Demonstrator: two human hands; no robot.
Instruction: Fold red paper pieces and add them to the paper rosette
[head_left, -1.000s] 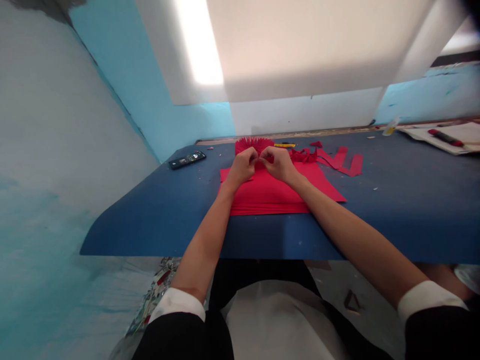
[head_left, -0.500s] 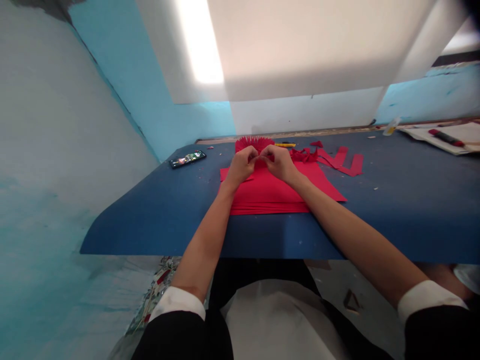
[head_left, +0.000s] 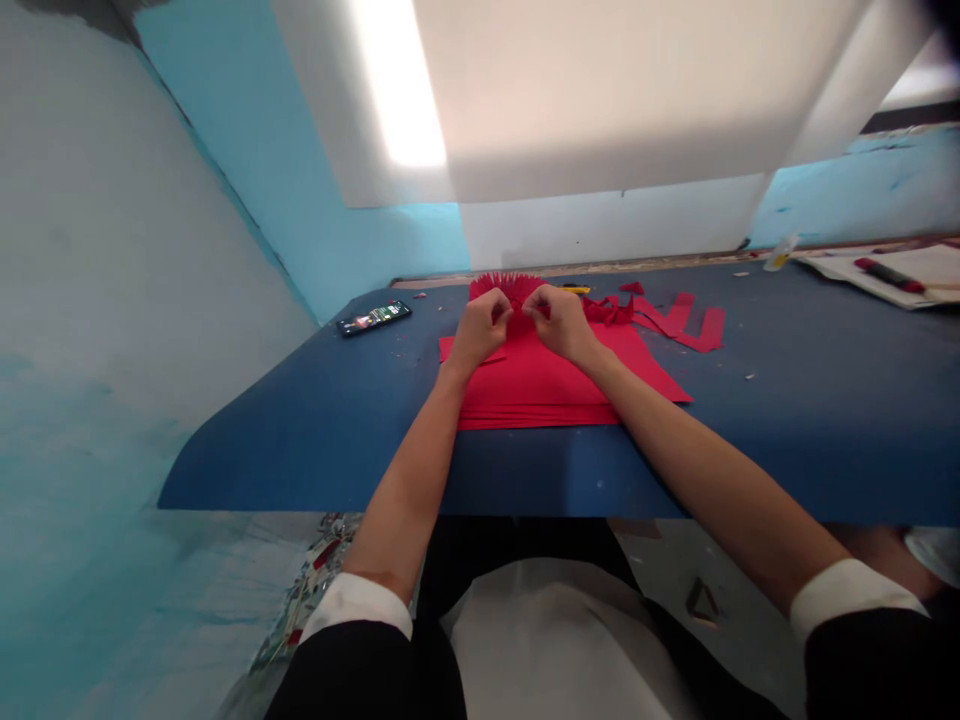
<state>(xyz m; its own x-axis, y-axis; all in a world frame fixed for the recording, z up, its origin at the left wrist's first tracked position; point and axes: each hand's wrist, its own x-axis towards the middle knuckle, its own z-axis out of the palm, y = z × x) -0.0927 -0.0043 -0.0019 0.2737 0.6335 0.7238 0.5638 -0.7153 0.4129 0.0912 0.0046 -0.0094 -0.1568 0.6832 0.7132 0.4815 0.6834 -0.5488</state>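
Note:
My left hand point(head_left: 486, 322) and my right hand point(head_left: 553, 318) are raised over a stack of red paper sheets point(head_left: 540, 385). Thumb and fingers of each are pinched together. They seem to hold a small piece of red paper between them, hard to make out against the red behind. A row of red fringed, pointed paper point(head_left: 506, 284) stands just beyond the fingertips. Beside my right hand lie crumpled red paper pieces point(head_left: 611, 311). Under my left wrist a smaller red paper piece point(head_left: 448, 346) pokes out at the stack's left side.
The blue-covered table point(head_left: 300, 430) meets the wall at the back. A phone point(head_left: 375, 318) lies on the left, a yellow cutter point(head_left: 576, 289) behind my right hand. Red strips point(head_left: 690, 325), a small bottle point(head_left: 782, 253) and a marker point(head_left: 890, 275) on papers are to the right.
My fingertips have drawn slightly apart; a narrow gap shows between the two hands. Both stay pinched. The things on the table have not moved.

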